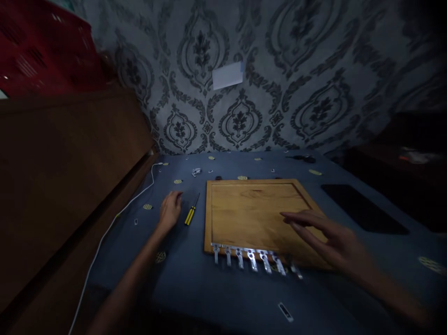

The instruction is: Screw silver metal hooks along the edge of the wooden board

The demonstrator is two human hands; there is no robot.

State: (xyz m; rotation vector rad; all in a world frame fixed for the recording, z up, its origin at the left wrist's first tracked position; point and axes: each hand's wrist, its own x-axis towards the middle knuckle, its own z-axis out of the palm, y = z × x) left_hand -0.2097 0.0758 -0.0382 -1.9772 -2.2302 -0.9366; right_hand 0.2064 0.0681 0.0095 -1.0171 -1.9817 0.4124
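A framed wooden panel (258,204) lies flat on the blue patterned cloth. Along its near edge sits a row of several shiny metal pieces (252,260), each with a narrow tab pointing toward me. Over the panel's right side hovers my right hand (331,237), thumb and forefinger stretched out with a small gap between their tips and nothing visible in them. My left hand (170,209) is left of the panel, fingers loosely bent and apart, holding nothing I can see. Between that hand and the panel is a yellow-and-black screwdriver (191,214), its tip pointing away.
A small whitish heap (196,172) lies behind the screwdriver. At the right rests a flat black slab (363,208); a dark tool (303,158) is farther back. A white cable (117,216) runs down the left, beside a brown wooden cabinet (70,153). Patterned wallpaper closes the back.
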